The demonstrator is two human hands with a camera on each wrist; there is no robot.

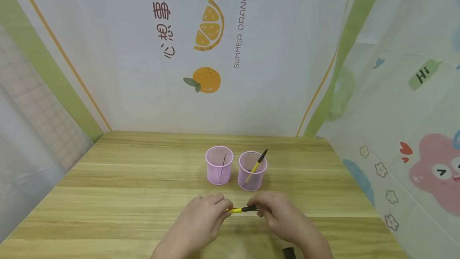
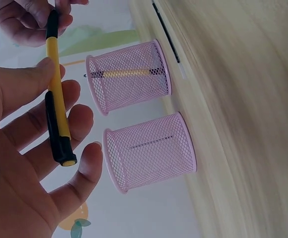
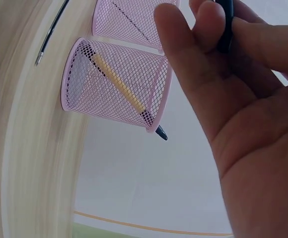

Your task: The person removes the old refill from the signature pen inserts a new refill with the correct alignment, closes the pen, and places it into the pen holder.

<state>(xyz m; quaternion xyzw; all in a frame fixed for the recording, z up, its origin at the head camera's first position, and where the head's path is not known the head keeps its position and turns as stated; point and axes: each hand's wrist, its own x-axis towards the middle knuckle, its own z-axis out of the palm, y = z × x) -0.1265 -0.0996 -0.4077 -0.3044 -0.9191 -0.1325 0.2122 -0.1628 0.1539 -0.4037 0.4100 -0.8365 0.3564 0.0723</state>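
Note:
My left hand (image 1: 206, 215) pinches the yellow barrel of a ballpoint pen (image 2: 58, 99), whose black clip and end button show in the left wrist view. The pen lies roughly level above the table. At its other, black end, my right hand (image 1: 278, 213) pinches the black part between thumb and fingers; in the right wrist view a black piece (image 3: 226, 25) sits in those fingers. Whether the pen's black end is loose or joined, I cannot tell. A thin dark pen refill (image 2: 167, 34) lies on the table near the cups.
Beyond the hands stand two pink mesh cups. A thin dark refill stands in the left cup (image 1: 213, 171). The right cup (image 1: 244, 181) holds a yellow and black pen (image 1: 258, 165). A black object (image 1: 288, 253) shows beside the right forearm on the wooden table (image 1: 108, 195). Printed curtains surround it.

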